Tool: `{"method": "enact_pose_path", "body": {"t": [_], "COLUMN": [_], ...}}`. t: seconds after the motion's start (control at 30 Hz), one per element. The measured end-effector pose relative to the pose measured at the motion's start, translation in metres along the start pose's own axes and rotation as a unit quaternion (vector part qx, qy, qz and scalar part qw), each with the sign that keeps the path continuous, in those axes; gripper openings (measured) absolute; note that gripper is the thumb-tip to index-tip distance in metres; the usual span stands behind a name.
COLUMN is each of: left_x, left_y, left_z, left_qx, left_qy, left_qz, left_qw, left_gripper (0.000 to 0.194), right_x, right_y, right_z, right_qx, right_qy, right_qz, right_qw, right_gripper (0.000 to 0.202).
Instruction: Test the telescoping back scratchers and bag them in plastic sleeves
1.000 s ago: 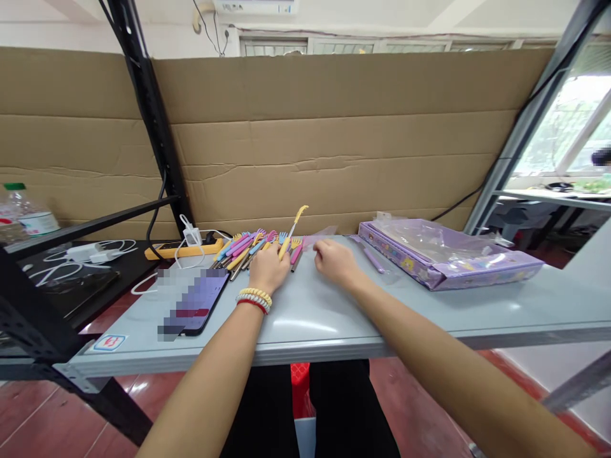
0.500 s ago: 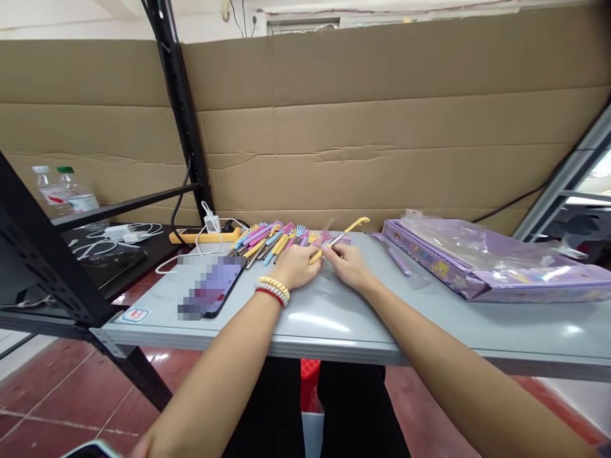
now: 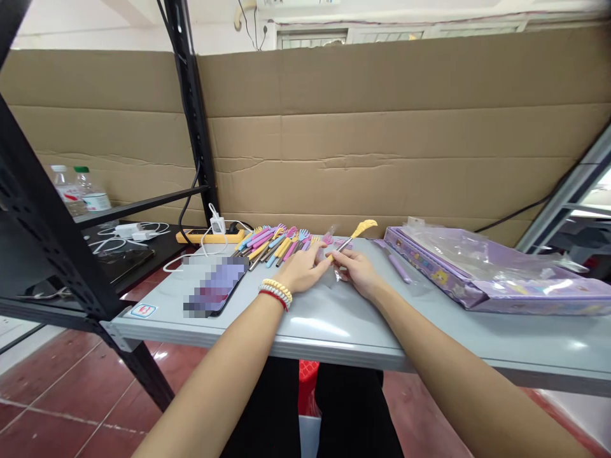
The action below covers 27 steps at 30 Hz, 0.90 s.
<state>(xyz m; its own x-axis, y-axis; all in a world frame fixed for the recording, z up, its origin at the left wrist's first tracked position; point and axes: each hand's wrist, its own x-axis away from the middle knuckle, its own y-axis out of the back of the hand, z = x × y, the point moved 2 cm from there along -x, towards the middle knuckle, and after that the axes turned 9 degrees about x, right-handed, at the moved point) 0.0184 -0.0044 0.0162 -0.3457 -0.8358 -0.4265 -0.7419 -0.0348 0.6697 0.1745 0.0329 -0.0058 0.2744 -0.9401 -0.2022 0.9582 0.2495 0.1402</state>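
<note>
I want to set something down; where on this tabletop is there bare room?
Bare tabletop shows between the forearms, nearer than the left hand and right hand, and right of the right forearm, in front of the purple box. It's crowded on the left: phone, colourful utensils and yellow power strip sit close together.

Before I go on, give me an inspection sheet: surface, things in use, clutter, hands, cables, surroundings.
Surface: grey table, glossy, sticker at its near left corner.
Things in use: yellow scratcher, head up and tilted right; pile of colourful scratchers to its left.
Clutter: phone left of the hands; purple box with clear plastic on it, right.
Hands: right hand holds the yellow scratcher; left hand beside its handle end, contact unclear.
Cables: white cable by the yellow power strip; black cable at right.
Surroundings: cardboard behind; bottles at far left.
</note>
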Motion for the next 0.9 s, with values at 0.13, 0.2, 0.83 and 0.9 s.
{"method": "enact_pose_path", "body": {"t": [0.13, 0.2, 0.83, 0.9], "left_x": [0.0, -0.001, -0.013, -0.014], "left_y": [0.0, -0.002, 0.017, 0.02], "left_z": [0.004, 0.005, 0.024, 0.026], "left_qx": [-0.015, -0.01, 0.445, 0.476], "left_qy": [0.0, 0.001, 0.133, 0.113], "left_qz": [0.027, 0.021, -0.289, -0.334], "left_qw": [1.0, 1.0, 0.837, 0.806], "left_gripper": [0.045, 0.042, 0.023, 0.026], "right_x": [0.001, 0.002, 0.005, 0.007], "right_y": [-0.001, -0.002, 0.025, 0.022], "right_z": [-0.001, -0.001, 0.013, 0.013], "right_qx": [-0.013, -0.015, 0.204, 0.299], "right_qy": [-0.014, -0.013, 0.107, 0.148], "right_qz": [0.029, 0.044, -0.113, -0.091], "right_qw": [0.999, 0.999, 0.966, 0.938], "right_gripper": [0.048, 0.046, 0.041, 0.037]}}
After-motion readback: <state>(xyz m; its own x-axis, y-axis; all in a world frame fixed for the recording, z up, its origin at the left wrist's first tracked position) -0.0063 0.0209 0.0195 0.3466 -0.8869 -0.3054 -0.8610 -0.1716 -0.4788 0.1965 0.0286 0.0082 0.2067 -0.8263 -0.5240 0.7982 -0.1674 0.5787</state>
